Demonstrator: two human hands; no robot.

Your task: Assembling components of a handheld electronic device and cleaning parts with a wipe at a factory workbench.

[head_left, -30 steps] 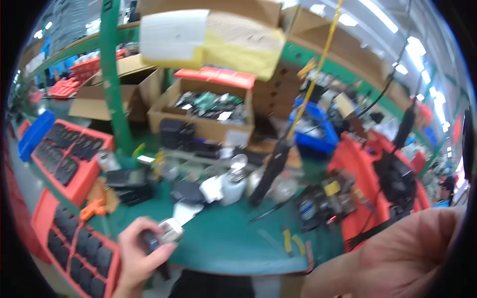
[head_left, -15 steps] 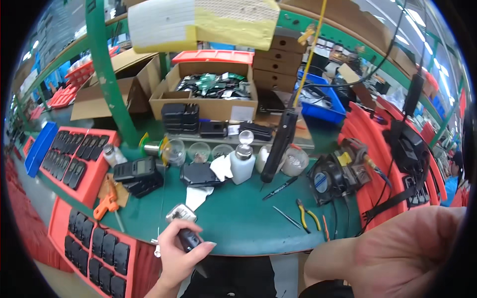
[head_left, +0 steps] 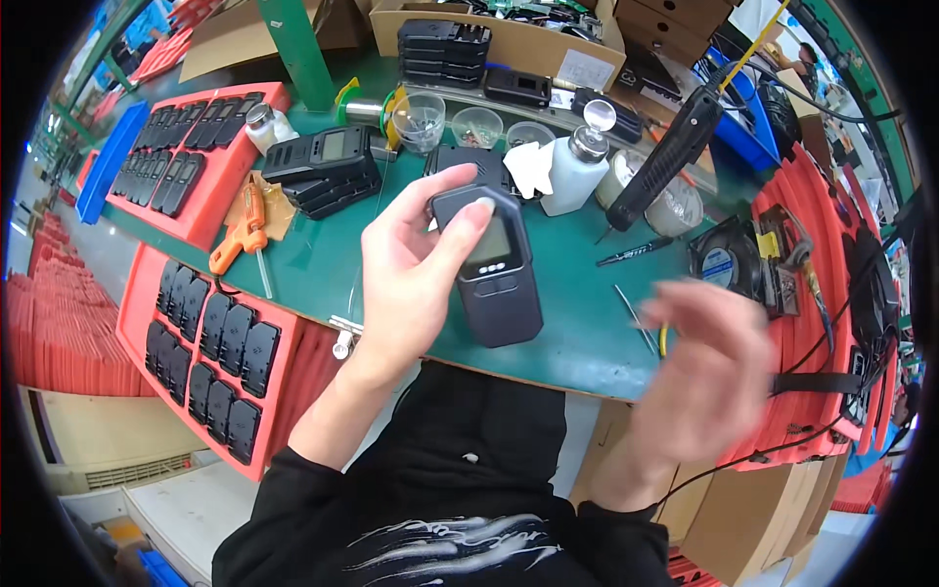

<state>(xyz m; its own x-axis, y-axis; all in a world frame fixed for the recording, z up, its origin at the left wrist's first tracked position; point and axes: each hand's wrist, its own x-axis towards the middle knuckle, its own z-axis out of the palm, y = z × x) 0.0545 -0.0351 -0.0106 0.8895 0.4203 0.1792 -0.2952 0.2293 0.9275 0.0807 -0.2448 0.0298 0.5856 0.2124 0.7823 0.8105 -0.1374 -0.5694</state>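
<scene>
My left hand [head_left: 403,264] is closed around a black handheld device [head_left: 504,308] with a small grey screen and a few buttons, tilted up above the front edge of the green bench. The thumb lies across its top front. To the right, my right hand [head_left: 709,377] is raised apart from the device and smeared by motion, so its fingers are unclear. Nearest to it are silver tweezers [head_left: 634,315] and yellow-handled pliers [head_left: 664,339], mostly hidden behind it. A black pen-like tool [head_left: 634,252] lies farther back.
Red trays [head_left: 279,323] of black housings stand at the left, near an orange-handled screwdriver [head_left: 252,223]. Stacked devices [head_left: 328,166], clear cups [head_left: 421,125] and a white pump bottle [head_left: 575,181] line the back. A powered screwdriver [head_left: 670,152] hangs at right beside a small fan [head_left: 722,264].
My left hand has lifted the device, its screen side now showing. My right hand has moved left and inward from the lower right. The whole view has tilted downward.
</scene>
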